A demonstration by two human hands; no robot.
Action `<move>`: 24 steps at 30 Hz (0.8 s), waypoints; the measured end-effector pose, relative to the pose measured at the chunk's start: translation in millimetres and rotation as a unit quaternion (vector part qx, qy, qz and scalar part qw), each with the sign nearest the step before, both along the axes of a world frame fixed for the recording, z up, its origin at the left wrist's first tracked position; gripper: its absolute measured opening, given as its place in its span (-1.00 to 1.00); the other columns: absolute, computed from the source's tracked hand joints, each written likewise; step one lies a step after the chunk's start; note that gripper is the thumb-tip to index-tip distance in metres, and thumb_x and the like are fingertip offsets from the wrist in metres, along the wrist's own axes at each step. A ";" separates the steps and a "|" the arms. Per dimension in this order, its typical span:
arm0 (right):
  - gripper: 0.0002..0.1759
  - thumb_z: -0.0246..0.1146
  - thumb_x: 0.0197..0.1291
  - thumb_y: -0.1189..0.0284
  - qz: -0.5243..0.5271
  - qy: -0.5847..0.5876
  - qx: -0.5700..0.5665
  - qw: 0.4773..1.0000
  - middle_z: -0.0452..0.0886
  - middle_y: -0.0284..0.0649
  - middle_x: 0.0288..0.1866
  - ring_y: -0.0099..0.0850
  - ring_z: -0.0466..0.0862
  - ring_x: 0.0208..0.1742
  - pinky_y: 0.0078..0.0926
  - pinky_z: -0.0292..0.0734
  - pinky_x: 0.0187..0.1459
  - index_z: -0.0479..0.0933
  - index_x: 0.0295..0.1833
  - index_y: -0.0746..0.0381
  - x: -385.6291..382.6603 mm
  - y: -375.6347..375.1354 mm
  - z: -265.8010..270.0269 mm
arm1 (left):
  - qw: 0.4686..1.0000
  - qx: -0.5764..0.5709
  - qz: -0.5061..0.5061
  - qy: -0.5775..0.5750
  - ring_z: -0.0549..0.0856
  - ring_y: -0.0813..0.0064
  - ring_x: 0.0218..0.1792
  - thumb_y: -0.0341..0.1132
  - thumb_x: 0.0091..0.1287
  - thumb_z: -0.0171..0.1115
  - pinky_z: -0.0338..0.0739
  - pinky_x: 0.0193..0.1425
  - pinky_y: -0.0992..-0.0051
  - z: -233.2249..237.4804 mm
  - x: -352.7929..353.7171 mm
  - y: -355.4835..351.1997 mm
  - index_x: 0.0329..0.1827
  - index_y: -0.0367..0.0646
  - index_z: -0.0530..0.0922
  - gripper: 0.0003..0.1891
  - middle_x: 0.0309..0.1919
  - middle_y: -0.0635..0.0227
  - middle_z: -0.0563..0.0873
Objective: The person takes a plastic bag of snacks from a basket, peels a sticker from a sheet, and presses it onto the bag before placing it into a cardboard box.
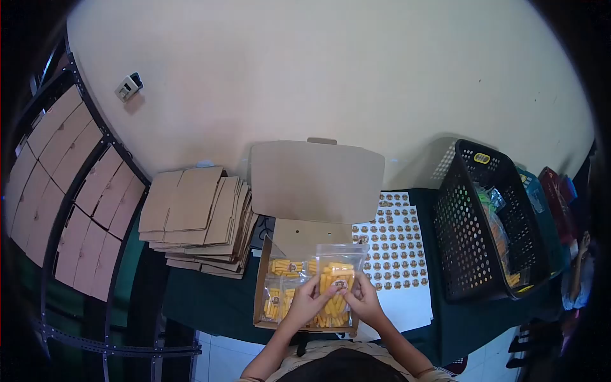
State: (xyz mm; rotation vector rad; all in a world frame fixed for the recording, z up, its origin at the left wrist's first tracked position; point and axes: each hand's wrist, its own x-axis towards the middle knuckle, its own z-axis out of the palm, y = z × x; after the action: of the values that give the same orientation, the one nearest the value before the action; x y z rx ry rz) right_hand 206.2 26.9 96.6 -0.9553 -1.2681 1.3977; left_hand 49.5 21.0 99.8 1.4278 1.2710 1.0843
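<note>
Both my hands hold a clear plastic bag (337, 270) filled with yellow stick snacks, upright over an open cardboard box (262, 299). My left hand (310, 298) grips the bag's left side. My right hand (364, 298) holds its right side, thumb near a small round brown sticker (340, 284) on the bag's front. Inside the box lie more bags of yellow snacks (280, 286). The box lid (317, 181) stands open toward the wall.
A sheet of round brown stickers (394, 239) lies right of the box. A black perforated basket (487, 223) with more snack bags stands at the right. Flat cardboard blanks (197, 219) are stacked at the left; a black rack (70, 191) holds more cardboard.
</note>
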 end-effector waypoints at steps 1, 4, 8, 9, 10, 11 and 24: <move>-0.60 0.16 0.09 0.52 0.000 -0.001 0.000 1.000 0.41 -0.28 -0.24 -0.64 0.47 -0.25 -0.68 0.45 -0.34 0.28 0.06 0.34 1.7 0.6 -4.9 | 1.000 0.000 0.000 -0.001 0.27 0.87 -0.63 -0.27 0.22 0.19 0.11 -0.61 0.77 -0.4 1.1 -0.3 -0.17 -0.21 0.53 -0.78 -0.62 0.65 0.42; -0.71 0.19 0.09 0.51 -0.050 -0.095 0.036 0.994 0.37 -0.40 -0.46 -0.76 0.32 -0.49 -0.75 0.28 -0.49 0.36 -0.06 0.33 4.6 0.0 -4.2 | 0.999 -0.025 -0.023 0.001 0.25 0.86 -0.61 -0.26 0.20 0.21 0.12 -0.58 0.76 2.2 3.1 -1.7 -0.17 -0.22 0.52 -0.76 -0.63 0.65 0.38; -0.74 0.22 0.08 0.47 -0.063 -0.053 0.000 0.997 0.44 -0.36 -0.39 -0.75 0.38 -0.46 -0.76 0.27 -0.48 0.40 -0.12 0.34 5.9 -3.7 6.8 | 0.997 -0.025 -0.056 -0.050 0.25 0.84 -0.60 -0.26 0.19 0.23 0.12 -0.57 0.74 -0.6 2.9 -4.5 -0.21 -0.23 0.53 -0.77 -0.66 0.63 0.34; -0.75 0.22 0.08 0.47 -0.080 -0.103 0.054 0.990 0.47 -0.34 -0.36 -0.74 0.40 -0.44 -0.76 0.30 -0.46 0.42 -0.14 0.34 6.5 -6.3 14.2 | 0.995 -0.037 -0.075 -0.047 0.25 0.82 -0.59 -0.27 0.18 0.24 0.13 -0.56 0.74 12.7 0.0 -6.1 -0.20 -0.24 0.53 -0.77 -0.64 0.62 0.36; -0.77 0.22 0.09 0.47 -0.095 -0.152 0.107 0.978 0.50 -0.31 -0.32 -0.74 0.43 -0.43 -0.77 0.32 -0.45 0.43 -0.16 0.34 6.4 -7.8 17.9 | 0.994 -0.048 -0.093 -0.043 0.26 0.81 -0.58 -0.28 0.18 0.24 0.14 -0.55 0.73 19.8 -2.6 -7.4 -0.20 -0.24 0.53 -0.77 -0.63 0.60 0.37; -0.77 0.22 0.09 0.47 -0.095 -0.152 0.108 0.978 0.50 -0.31 -0.32 -0.74 0.43 -0.43 -0.77 0.32 -0.45 0.43 -0.16 0.34 4.8 -7.7 17.6 | 0.994 -0.048 -0.093 -0.043 0.26 0.81 -0.58 -0.28 0.18 0.24 0.14 -0.55 0.73 18.9 -4.5 -7.3 -0.20 -0.24 0.53 -0.77 -0.63 0.60 0.37; -0.56 0.37 -0.08 0.30 -0.022 -0.164 0.067 0.984 0.46 -0.26 -0.35 -0.47 0.44 -0.38 -0.56 0.38 -0.28 0.46 -0.11 0.32 0.5 -1.5 9.6 | 0.964 0.085 0.160 -0.194 0.60 0.63 -0.36 -0.45 0.25 0.10 0.48 -0.26 0.67 22.8 -7.6 5.8 -0.34 -0.32 0.52 -0.90 -0.41 0.31 0.63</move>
State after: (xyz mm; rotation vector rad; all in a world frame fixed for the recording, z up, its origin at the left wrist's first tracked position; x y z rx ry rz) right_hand 206.7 25.4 106.1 -1.1437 -1.5531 1.1358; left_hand 41.9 26.8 122.6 1.0746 1.1636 1.6362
